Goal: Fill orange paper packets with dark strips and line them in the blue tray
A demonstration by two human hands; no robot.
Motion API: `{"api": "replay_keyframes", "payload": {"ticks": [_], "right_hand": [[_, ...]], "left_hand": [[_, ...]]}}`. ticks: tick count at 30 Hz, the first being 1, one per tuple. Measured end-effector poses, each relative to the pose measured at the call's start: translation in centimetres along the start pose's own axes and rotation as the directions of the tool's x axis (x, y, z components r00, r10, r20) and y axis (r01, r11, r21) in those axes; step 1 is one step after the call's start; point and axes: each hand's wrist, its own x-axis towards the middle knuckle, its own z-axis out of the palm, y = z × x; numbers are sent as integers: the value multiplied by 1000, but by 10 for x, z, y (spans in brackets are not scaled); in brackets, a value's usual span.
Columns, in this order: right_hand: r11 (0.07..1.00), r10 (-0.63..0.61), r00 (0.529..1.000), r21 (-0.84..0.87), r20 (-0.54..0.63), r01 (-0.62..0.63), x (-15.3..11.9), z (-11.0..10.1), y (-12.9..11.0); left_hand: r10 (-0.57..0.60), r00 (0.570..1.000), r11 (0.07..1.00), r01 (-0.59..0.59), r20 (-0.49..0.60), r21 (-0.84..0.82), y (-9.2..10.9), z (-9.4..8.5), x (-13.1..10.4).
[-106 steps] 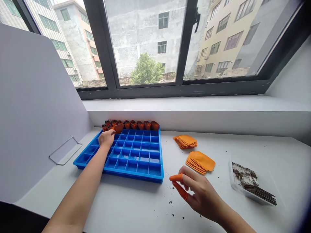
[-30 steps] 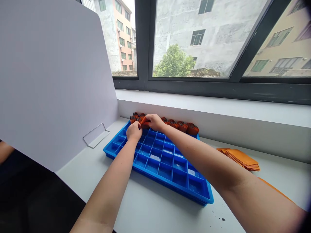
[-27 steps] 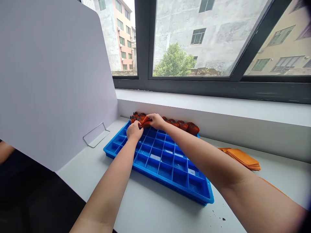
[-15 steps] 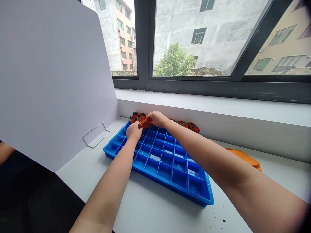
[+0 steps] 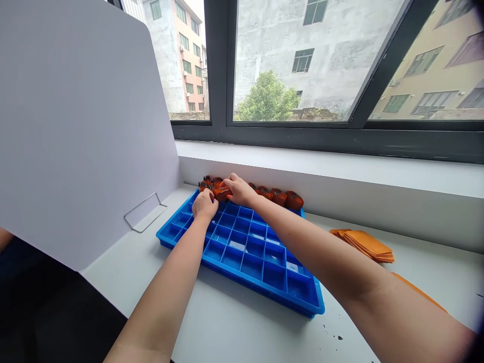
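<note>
At the back row of a blue compartment tray (image 5: 257, 280), my right hand (image 5: 240, 191) is closed on a folded orange piece (image 5: 223, 193) with dark edges; its material is unclear. My left hand (image 5: 204, 205) is curled at the left end of the same piece, fingers pinched together and partly hidden. Similar bent orange pieces (image 5: 206, 185) stand packed in the compartments at the back left corner. More bundles of them (image 5: 279, 196) fill the back row to the right of my right hand. Nearer rows hold only shiny bare floors.
A stack of flat orange pieces (image 5: 368, 245) lies on the white table right of the tray, with another orange edge (image 5: 419, 291) behind my forearm. A white panel (image 5: 86, 136) with a wire stand (image 5: 145, 213) rises left. Dark crumbs (image 5: 340, 338) lie at front right.
The orange piece was held up between both hands; it is now lower and more tightly folded at the back row. The view has shifted slightly, showing more of the orange stack.
</note>
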Motion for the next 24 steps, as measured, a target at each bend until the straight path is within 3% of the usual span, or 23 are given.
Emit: {"api": "replay_keyframes", "payload": {"ticks": [3,8,17,20,24], "right_hand": [[1000,12,999,-16,-48,-12,-15,-21,-1],[996,-17,999,-84,-28,15,-61,-76,0],[989,24,997,-145,-74,-34,-204,-159,3],[985,163,979,-42,-121,-169,-254,-183,-3],[892,443,893,137,-82,-430,-314,-200,-13]], "left_hand": [[-12,1000,1000,12,-12,-10,0,0,0],[-36,999,999,35,-32,-26,-1,2,2],[-31,994,999,27,-101,-39,-3,3,3],[1,992,1000,-5,-128,-29,-2,3,3],[44,989,999,-46,-143,-10,-2,3,3]]}}
